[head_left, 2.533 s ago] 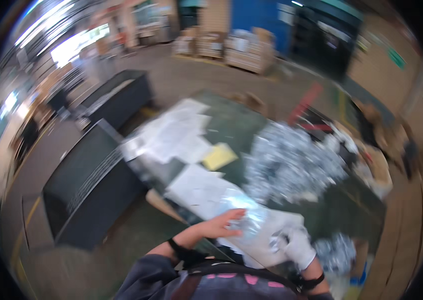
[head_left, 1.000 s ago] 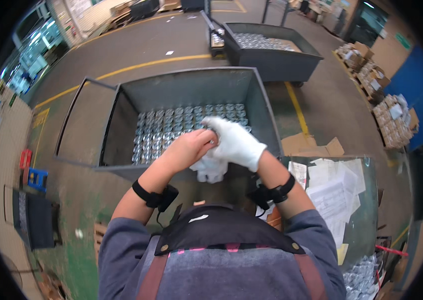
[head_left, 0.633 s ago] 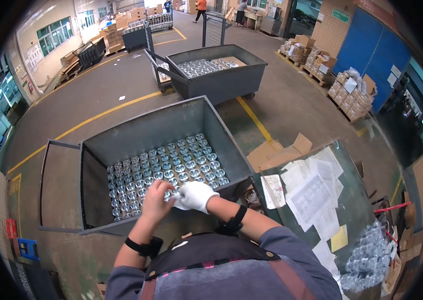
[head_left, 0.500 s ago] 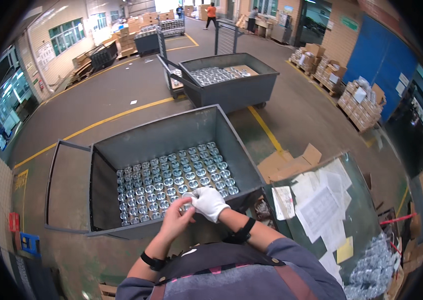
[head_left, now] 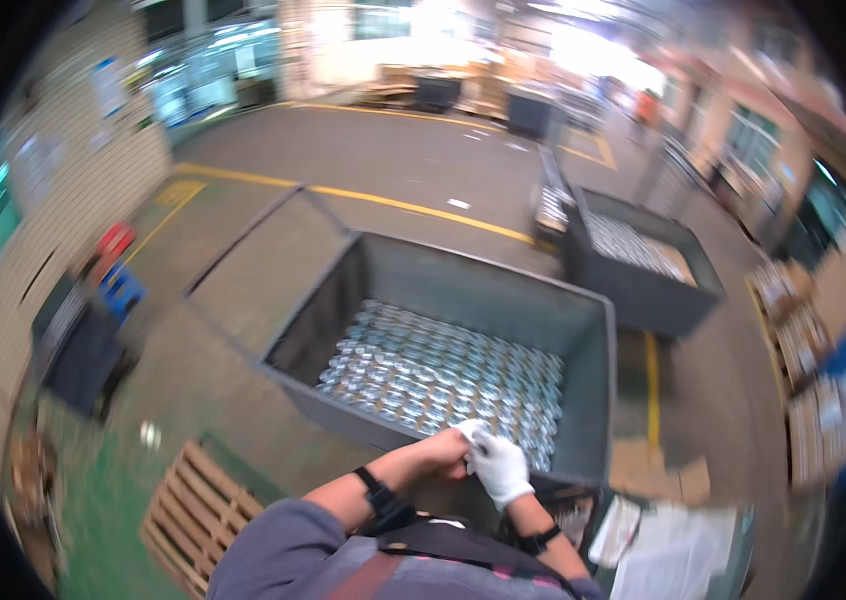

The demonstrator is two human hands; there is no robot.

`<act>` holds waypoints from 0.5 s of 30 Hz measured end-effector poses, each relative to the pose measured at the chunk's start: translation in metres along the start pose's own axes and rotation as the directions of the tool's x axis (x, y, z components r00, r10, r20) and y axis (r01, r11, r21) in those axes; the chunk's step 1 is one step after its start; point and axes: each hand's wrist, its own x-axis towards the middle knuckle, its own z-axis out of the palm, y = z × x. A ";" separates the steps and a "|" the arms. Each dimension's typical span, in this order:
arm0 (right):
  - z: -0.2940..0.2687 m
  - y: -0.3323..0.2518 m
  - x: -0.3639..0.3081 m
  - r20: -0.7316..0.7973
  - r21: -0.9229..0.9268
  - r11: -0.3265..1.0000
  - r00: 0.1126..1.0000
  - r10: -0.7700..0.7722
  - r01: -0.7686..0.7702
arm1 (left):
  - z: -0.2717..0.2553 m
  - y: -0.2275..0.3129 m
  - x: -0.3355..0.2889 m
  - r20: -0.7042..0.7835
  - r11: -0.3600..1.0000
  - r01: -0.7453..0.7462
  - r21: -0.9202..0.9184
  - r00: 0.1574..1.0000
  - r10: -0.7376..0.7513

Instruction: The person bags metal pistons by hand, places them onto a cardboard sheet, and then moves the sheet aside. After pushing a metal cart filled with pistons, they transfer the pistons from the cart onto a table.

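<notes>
Both my hands meet above the near edge of a grey metal bin [head_left: 483, 268], blurred by motion. My left hand [head_left: 443, 453] is bare, its fingers bent in against the right hand. On my right hand [head_left: 501, 470] is a white glove, its fingers curled toward the left. White material shows at the left fingertips; I cannot tell whether it is part of the glove or a separate piece. Anything between the fingers is hidden. Below and beyond the hands, rows of shiny round metal parts [head_left: 423, 365] cover the bin's floor.
A second grey bin [head_left: 643, 285] with similar parts stands at the right. Papers [head_left: 668, 560] lie on a table at the lower right, near flattened cardboard [head_left: 658, 472]. At lower left are a wooden pallet [head_left: 198, 515] and a blue plastic stool [head_left: 121, 288]. Stacked cartons [head_left: 818, 430] line the right side.
My view has swung left, so the bin and hands sit further right in the picture. The hands stay together, the left fingers still against the gloved right hand.
</notes>
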 end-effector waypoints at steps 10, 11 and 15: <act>0.026 -0.026 0.010 -0.368 0.309 0.833 0.866 -0.339 0.458 | -0.004 -0.048 0.042 -0.075 0.427 -0.182 -0.886 0.964 0.256; 0.016 -0.036 -0.003 -0.183 0.375 0.891 0.962 -0.201 0.257 | -0.005 -0.053 0.036 0.016 0.455 -0.092 -0.886 0.974 0.228; 0.020 -0.029 -0.014 0.344 0.632 0.752 0.937 -0.057 -0.187 | -0.028 -0.027 0.005 -0.023 0.436 -0.185 -0.881 0.936 0.350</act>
